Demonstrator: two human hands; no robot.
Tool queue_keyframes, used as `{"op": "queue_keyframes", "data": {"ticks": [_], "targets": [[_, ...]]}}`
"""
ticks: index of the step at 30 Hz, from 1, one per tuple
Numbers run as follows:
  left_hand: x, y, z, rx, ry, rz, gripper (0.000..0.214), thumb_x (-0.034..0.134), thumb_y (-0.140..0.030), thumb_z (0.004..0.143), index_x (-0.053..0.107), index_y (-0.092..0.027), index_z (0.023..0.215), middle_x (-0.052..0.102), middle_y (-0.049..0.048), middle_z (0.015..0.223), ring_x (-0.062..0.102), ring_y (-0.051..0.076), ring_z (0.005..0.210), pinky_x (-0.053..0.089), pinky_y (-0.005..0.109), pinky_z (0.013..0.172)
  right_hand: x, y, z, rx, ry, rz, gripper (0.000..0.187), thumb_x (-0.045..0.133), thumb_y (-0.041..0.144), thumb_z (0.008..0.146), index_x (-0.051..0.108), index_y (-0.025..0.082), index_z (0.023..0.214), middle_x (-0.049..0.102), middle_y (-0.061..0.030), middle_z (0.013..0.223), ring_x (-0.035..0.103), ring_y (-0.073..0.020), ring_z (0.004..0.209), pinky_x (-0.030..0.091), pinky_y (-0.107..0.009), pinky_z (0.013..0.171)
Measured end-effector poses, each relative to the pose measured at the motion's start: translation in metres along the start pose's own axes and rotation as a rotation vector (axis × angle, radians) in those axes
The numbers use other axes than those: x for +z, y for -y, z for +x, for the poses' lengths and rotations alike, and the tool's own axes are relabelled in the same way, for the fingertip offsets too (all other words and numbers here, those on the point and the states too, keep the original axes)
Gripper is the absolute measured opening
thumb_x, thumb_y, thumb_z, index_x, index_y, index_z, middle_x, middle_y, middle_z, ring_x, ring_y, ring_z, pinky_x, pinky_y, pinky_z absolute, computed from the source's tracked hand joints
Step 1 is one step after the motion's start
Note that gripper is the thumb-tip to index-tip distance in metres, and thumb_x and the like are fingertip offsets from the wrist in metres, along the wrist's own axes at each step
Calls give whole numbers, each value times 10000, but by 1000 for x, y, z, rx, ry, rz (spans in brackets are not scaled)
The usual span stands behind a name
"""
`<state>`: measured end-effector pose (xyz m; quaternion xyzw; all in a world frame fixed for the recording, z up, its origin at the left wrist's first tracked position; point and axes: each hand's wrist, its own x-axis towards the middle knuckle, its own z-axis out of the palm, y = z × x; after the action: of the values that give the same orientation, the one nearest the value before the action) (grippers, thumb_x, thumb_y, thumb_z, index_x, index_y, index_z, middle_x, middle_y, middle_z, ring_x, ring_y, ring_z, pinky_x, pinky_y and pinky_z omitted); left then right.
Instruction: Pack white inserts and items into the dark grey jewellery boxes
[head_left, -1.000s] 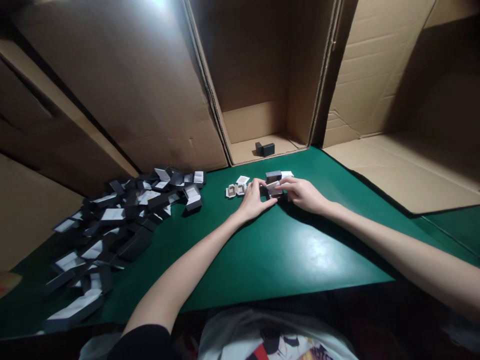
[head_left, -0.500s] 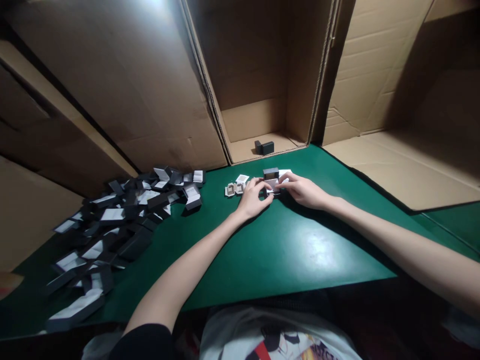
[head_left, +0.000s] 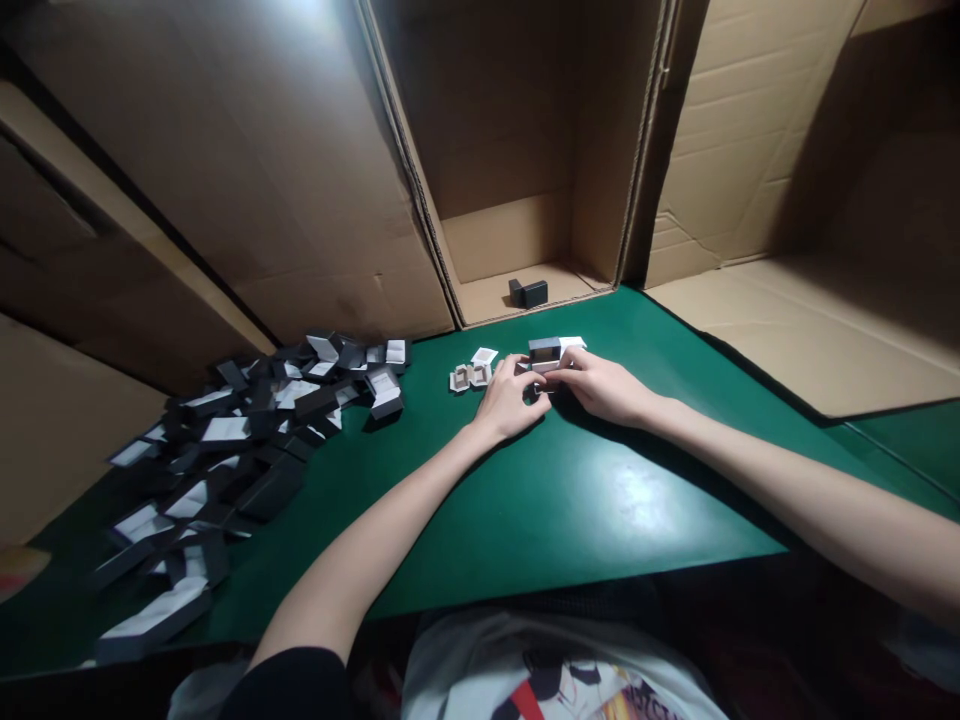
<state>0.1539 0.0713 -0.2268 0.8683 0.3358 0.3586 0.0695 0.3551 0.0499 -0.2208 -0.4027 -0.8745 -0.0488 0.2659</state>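
A small black hinged box [head_left: 545, 351] with a pale lining stands opened on the green table, its lid raised at the back. My left hand [head_left: 511, 398] curves round the box's left and near side, thumb and fingers bent towards it. From the right, my right hand [head_left: 600, 384] has its fingertips pinched at the front part of the box, partly covering it. Just left of my left hand lie pale folded inserts [head_left: 470, 377] and a flat white square piece [head_left: 484, 357]. White pieces [head_left: 573, 344] show behind my right hand.
A heap of opened black boxes with white linings [head_left: 247, 430] spreads over the left of the table [head_left: 525, 530]. Two dark boxes [head_left: 534, 293] sit inside an upright cardboard carton [head_left: 510, 235] at the back. Cardboard walls stand left and right.
My right fingertips have moved left and slightly down over the box's front. The white insert visible between my hands before is now mostly out of sight.
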Motion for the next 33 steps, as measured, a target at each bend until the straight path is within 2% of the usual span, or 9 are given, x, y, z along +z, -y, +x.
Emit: {"op": "queue_keyframes", "data": {"ticks": [2, 4, 10, 16, 22, 27, 33], "targets": [[0, 0, 0, 4, 8, 5, 178, 688, -126, 714, 665, -201, 874, 445, 75, 1127, 444, 256, 1079, 405, 405, 953, -2, 0, 1, -62, -82, -2, 320, 419, 105, 841, 670, 209, 1011, 566, -68, 998, 530, -165, 858, 441, -274, 726], [0, 0, -1, -2, 20, 10, 163, 686, -142, 728, 663, -201, 878, 440, 74, 1133, 450, 255, 1069, 413, 401, 945, -3, 1, 1, -109, -111, 1, 319, 412, 71, 829, 684, 194, 942, 599, -48, 1019, 543, -160, 889, 447, -271, 766], [1, 0, -2, 0, 33, 48, 169, 668, -130, 755, 639, -186, 911, 423, 63, 1167, 430, 232, 1105, 390, 369, 984, 0, 0, -1, -97, -71, -48, 412, 389, 17, 787, 672, 213, 1015, 564, 0, 1187, 522, -175, 1035, 467, -272, 803], [1, -1, 0, -48, 47, 4, 109, 674, -135, 757, 641, -174, 853, 408, 74, 1144, 464, 227, 1057, 418, 350, 955, 0, 1, 2, -47, -31, -207, 339, 391, 62, 827, 674, 186, 967, 546, 32, 1226, 503, -192, 1016, 476, -290, 751], [2, -1, 1, -63, 34, -5, 98, 678, -119, 735, 630, -154, 814, 390, 77, 1133, 482, 216, 1016, 413, 335, 959, 4, 1, -2, -74, 41, -324, 382, 394, 105, 860, 610, 221, 1153, 483, 46, 1297, 492, -190, 966, 459, -306, 734], [2, 2, 1, -77, 54, 21, 84, 677, -116, 730, 617, -149, 779, 372, 76, 1131, 479, 218, 1012, 393, 330, 973, 5, 0, -3, -100, 67, -338, 362, 398, 114, 863, 618, 229, 1127, 475, 60, 1306, 473, -183, 914, 434, -311, 732], [-3, -4, 1, -66, 13, 128, 30, 587, -167, 872, 603, -169, 898, 416, 65, 1056, 465, 212, 993, 392, 331, 919, 4, -4, -2, -112, 82, -360, 389, 389, 99, 855, 604, 225, 1155, 429, 57, 1357, 461, -189, 933, 419, -306, 702]]}}
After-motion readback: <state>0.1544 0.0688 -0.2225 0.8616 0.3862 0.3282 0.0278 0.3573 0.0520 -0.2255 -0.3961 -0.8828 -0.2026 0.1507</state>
